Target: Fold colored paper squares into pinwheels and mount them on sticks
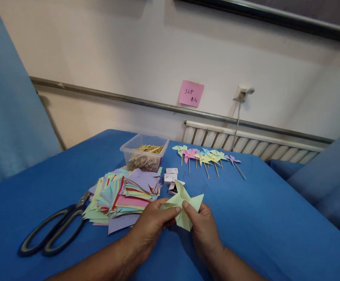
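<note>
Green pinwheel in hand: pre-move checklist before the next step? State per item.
1. Both hands on the green paper pinwheel: left hand and right hand pinch it at the middle. Ok.
2. Folded blades held in shape: ok.
3. Sticks available: clear tub of sticks behind the paper stack. Ok.
4. Pins: small white boxes just behind the pinwheel, one open; contents cannot tell.
5. Scissors lie apart from the hands, blades shut. Ok.
6. Finished pinwheels lie farther back on the cloth. Ok.

Paper stack [123, 195] blocks left; right cloth [260, 218] free.
</note>
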`<state>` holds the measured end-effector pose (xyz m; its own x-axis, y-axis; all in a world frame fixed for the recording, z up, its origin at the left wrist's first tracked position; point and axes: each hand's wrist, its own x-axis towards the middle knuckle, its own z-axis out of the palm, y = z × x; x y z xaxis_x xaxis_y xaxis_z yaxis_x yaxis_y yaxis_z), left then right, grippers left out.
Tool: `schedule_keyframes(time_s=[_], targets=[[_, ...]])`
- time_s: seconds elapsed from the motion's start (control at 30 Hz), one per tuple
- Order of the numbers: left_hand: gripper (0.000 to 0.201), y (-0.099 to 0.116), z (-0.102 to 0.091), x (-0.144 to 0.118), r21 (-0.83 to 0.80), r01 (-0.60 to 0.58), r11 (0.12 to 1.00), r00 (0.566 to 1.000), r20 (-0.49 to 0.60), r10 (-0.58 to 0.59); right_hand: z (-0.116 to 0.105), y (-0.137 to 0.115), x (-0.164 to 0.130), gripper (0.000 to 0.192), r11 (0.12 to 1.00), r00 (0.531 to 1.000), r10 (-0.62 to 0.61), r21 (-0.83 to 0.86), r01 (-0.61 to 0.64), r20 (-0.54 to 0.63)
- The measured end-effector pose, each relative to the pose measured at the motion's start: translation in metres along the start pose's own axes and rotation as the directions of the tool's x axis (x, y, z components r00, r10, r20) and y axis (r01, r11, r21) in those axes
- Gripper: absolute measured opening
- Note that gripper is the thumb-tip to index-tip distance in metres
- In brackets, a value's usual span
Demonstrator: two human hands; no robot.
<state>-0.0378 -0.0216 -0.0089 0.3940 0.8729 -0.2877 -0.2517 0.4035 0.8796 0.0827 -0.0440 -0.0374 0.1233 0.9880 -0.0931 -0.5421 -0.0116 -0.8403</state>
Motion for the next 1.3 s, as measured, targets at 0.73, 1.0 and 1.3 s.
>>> schedule_keyframes(time_s=[0.73,1.0,1.3], targets=[[0.015,0.024,-0.007,0.001,-0.171,-0.073,0.982,0.993,-0.107,0.055,-0.004,-0.008,-0.004,0.019,0.918,0.959,-0.263,-0.279,0.282,0.103],[0.010,0.029,-0.010,-0.001,-0.193,-0.080,0.978,0.996,-0.044,0.072,-0.003,-0.008,-0.014,0.026,0.740,0.868,-0.346,-0.466,0.485,0.355],[0.011,0.019,-0.010,0.001,-0.068,-0.048,0.997,0.999,-0.011,0.048,-0.006,-0.015,-0.006,0.016,0.829,0.935,-0.264,-0.440,0.346,0.238]])
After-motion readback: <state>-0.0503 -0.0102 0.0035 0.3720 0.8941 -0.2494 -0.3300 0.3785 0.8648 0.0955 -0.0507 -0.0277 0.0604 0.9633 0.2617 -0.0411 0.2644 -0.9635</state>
